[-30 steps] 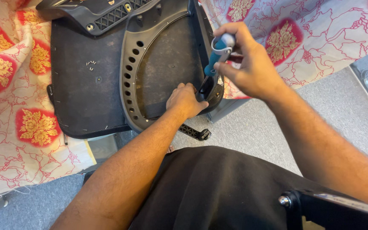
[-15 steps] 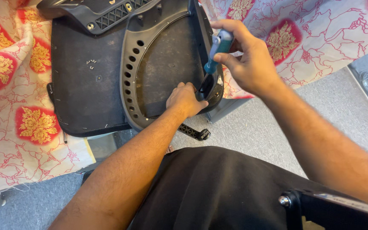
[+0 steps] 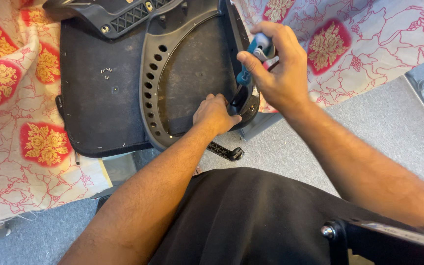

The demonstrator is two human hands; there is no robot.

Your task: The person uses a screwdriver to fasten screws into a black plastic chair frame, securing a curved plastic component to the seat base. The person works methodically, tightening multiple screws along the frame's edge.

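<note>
Our right hand [image 3: 283, 73] clamps the blue-handled screwdriver [image 3: 251, 61] at the seat base's [image 3: 192, 73] near right corner, left hand [image 3: 214, 115] pressing flat beside it, fingers risking a slipped tip.

The right hand [image 3: 278, 73] is gripping a blue screwdriver [image 3: 251, 61], its tip meeting the grey frame [image 3: 148, 88]; the left hand [image 3: 214, 114] is pressing on the frame beside it.
</note>
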